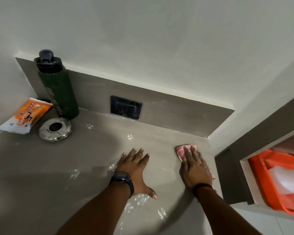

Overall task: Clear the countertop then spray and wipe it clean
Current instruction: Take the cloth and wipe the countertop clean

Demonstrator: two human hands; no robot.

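Note:
The grey countertop (58, 175) is wet, with patches of foam and droplets across its middle. My right hand (194, 168) presses flat on a pink cloth (181, 150) near the counter's back right corner; only the cloth's far end and a bit by the wrist show. My left hand (136, 167) lies flat on the bare counter with fingers spread, holding nothing, a dark watch on its wrist.
A dark green bottle (58, 85) stands at the back left. Beside it lie an orange and white packet (25, 116) and a round steel lid (55, 129). A black wall socket (126, 107) sits in the backsplash. An orange bin (268, 189) stands at the right, below the counter.

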